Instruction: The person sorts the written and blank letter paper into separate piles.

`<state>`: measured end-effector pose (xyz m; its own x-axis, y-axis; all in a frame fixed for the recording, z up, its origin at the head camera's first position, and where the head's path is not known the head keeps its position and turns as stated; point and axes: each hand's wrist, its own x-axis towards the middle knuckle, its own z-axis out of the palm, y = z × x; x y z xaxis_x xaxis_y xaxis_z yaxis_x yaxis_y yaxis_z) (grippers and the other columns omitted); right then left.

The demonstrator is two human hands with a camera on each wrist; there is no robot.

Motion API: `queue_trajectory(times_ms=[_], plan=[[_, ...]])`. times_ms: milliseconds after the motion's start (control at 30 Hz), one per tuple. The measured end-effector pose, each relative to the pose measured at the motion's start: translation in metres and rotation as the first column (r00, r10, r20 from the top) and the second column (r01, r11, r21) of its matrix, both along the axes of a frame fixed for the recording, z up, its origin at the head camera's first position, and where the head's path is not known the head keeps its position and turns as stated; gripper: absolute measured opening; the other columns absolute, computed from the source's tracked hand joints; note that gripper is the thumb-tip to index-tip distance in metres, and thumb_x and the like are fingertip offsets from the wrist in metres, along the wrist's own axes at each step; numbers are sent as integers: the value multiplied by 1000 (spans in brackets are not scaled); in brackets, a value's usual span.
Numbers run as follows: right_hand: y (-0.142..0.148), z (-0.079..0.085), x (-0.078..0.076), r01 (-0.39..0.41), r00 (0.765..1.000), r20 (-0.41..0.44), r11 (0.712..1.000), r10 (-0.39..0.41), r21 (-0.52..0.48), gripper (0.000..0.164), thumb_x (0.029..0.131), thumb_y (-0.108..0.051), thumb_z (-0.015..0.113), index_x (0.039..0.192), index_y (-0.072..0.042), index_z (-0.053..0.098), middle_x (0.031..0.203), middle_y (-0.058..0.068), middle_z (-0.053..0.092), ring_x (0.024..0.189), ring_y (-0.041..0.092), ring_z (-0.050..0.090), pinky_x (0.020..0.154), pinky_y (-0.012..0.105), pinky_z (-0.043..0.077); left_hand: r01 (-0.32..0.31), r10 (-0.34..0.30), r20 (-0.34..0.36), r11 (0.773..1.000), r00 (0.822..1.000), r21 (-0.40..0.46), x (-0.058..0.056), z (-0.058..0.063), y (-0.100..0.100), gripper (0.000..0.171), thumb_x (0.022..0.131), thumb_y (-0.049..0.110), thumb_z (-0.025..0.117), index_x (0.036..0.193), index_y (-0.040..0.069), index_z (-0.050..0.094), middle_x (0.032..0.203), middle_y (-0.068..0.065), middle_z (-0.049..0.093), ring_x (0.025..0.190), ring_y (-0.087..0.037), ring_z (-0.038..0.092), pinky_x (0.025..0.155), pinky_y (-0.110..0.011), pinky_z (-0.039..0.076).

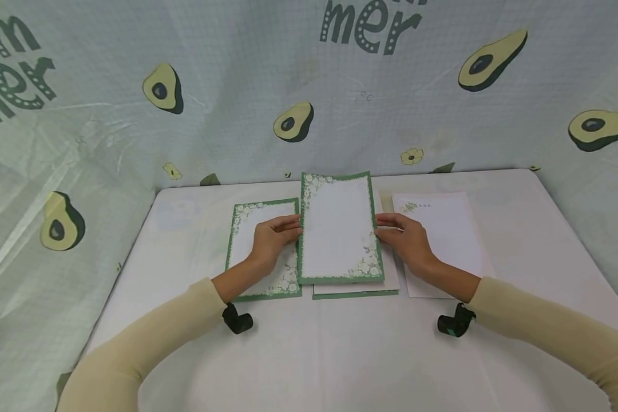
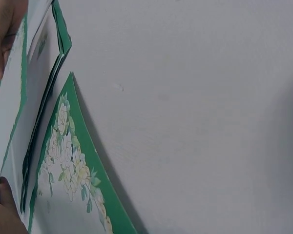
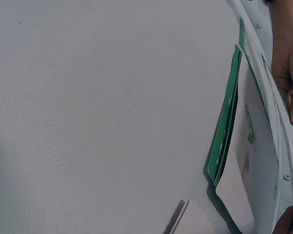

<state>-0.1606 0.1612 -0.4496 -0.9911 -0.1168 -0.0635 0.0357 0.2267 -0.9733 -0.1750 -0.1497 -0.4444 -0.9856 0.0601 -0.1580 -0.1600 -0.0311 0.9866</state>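
Observation:
In the head view, a white sheet of paper with a green floral border [image 1: 337, 226] is raised off the table at its middle. My left hand [image 1: 275, 240] pinches its left edge, and on the opposite edge the fingers of my right hand [image 1: 408, 240] pinch it too. Beneath lies a pile of paper, of which a pale sheet [image 1: 391, 274] and a green edge [image 1: 355, 296] show; both wrist views see the raised paper apart from this pile [image 2: 49, 83] [image 3: 227, 122]. Under my left forearm rests another green-bordered floral sheet [image 1: 242, 229], partly covered.
To the right, a plain pale sheet [image 1: 443, 229] with a small printed sprig lies partly under my right arm. A white cloth covers the table [image 1: 309, 355]. Behind it hangs an avocado-print curtain [image 1: 226, 103]. Each wrist carries a small black camera [image 1: 237, 320].

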Motion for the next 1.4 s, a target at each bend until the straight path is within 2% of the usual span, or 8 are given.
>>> queue_trajectory(times_ms=[200, 467, 733, 1033, 1400], plan=[[-4, 1, -1, -6, 1000, -7, 1000, 5, -29, 40, 98, -13, 69, 136, -2, 61, 132, 18, 64, 106, 7, 68, 88, 18, 58, -20, 20, 8, 1000, 1000, -15, 0, -2, -4, 37, 92, -5, 71, 129, -2, 68, 117, -17, 71, 97, -9, 71, 89, -26, 60], [-10, -3, -1, -29, 1000, 9, 996, 30, -86, 41, 97, -11, 70, 136, -1, 61, 128, 22, 64, 99, 5, 70, 87, 22, 60, -33, 33, 33, 999, 999, -25, 6, -3, -9, 38, 92, -5, 72, 129, -3, 67, 117, -17, 72, 96, -8, 70, 89, -24, 60], [-16, -2, -1, -36, 999, 10, 990, 38, -138, 41, 95, -7, 72, 135, 1, 62, 127, 24, 64, 97, 6, 71, 86, 25, 61, -47, 47, 27, 998, 999, -32, 9, -2, -14, 37, 92, -5, 72, 128, -3, 68, 118, -17, 72, 96, -8, 71, 86, -22, 60], [-24, 0, -2, -15, 999, 33, 989, 20, -146, 39, 95, -7, 72, 132, 1, 63, 123, 23, 67, 97, 7, 70, 86, 26, 61, -59, 59, 2, 997, 998, -44, 8, -2, -19, 37, 91, -5, 73, 128, -3, 68, 117, -19, 72, 93, -9, 73, 86, -23, 61], [-30, 2, -3, -18, 1000, 16, 989, 21, -149, 37, 96, -6, 71, 131, 4, 63, 124, 24, 67, 101, 6, 69, 88, 26, 61, -70, 70, -10, 997, 998, -17, 5, -5, -24, 36, 91, -6, 73, 126, -3, 69, 108, -9, 75, 95, -10, 72, 88, -24, 60]])
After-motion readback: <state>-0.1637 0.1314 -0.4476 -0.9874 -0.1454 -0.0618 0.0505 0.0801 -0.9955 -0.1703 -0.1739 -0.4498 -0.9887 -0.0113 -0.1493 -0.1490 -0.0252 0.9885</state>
